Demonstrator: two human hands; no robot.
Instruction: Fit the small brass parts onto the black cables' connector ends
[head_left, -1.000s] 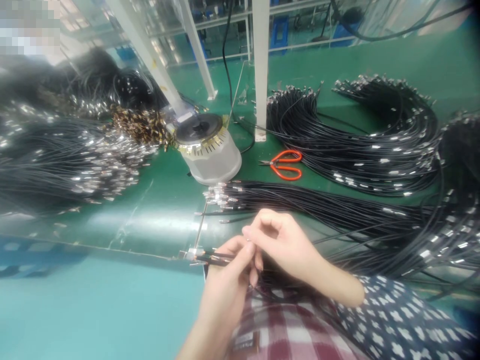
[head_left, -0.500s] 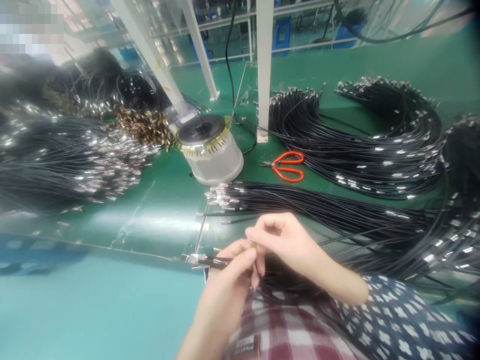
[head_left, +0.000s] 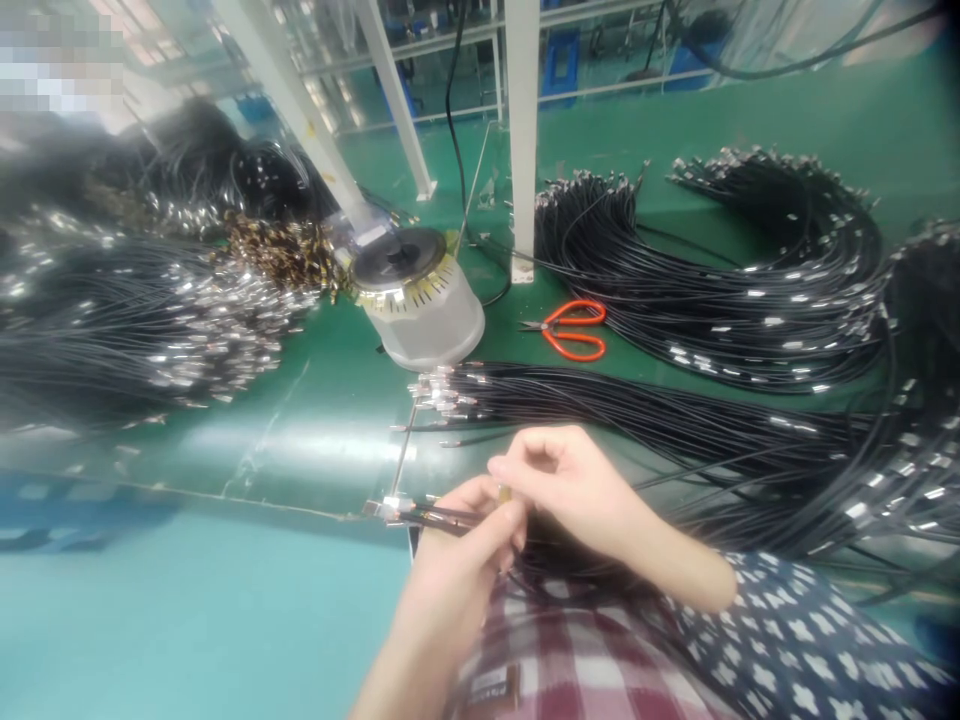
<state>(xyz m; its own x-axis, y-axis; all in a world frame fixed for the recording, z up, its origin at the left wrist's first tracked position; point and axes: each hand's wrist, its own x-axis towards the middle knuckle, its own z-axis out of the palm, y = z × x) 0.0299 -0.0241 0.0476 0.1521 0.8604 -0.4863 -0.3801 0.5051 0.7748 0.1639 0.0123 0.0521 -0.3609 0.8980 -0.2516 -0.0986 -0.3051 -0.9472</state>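
Observation:
My left hand [head_left: 469,540] is closed around a few thin black cables [head_left: 435,519], whose silvery connector ends [head_left: 390,508] stick out to its left at the table edge. My right hand [head_left: 559,475] meets it, thumb and forefinger pinched at a small brass-coloured fitting [head_left: 505,493] between the two hands. Fingers cover most of that fitting, so whether it sits on a cable end I cannot tell. Just beyond the hands lies a bundle of black cables [head_left: 600,400] with metal tips pointing left.
Orange-handled scissors [head_left: 574,330] lie behind the bundle, beside a white round device [head_left: 427,325] with a black top. Large cable heaps stand at left [head_left: 150,310] and right [head_left: 735,290]. White posts [head_left: 523,150] rise from the green table [head_left: 300,440].
Both hands stay close together at nearly the same spot. The left fingers have shifted slightly upward and right, and the held cables' ends have moved a little. The view has drifted slightly.

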